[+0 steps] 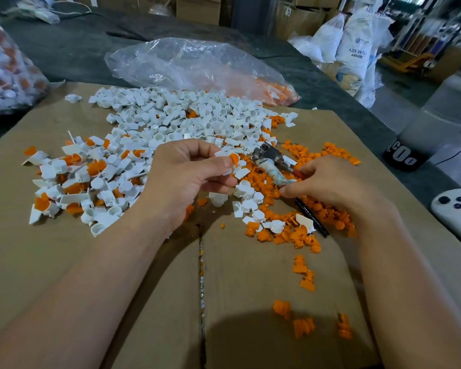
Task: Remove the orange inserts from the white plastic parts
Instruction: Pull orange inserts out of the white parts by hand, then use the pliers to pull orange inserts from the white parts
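Note:
My left hand (189, 171) pinches a small white plastic part with an orange insert (230, 159) between thumb and fingers, held above the cardboard. My right hand (328, 182) grips a pair of pliers (273, 162) with tape-wrapped handles; the metal jaws point up-left, close to the held part but apart from it. A pile of white parts still holding orange inserts (72, 179) lies to the left. Empty white parts (176, 115) are heaped at the back. Loose orange inserts (317, 209) are spread under and around my right hand.
The work lies on flattened cardboard (64, 262) over a dark table. A clear plastic bag (197, 67) with orange pieces lies behind the piles, and another bag of parts (8, 67) sits far left. A white device (455, 209) rests at the right edge. A black pen (313, 219) lies among the inserts.

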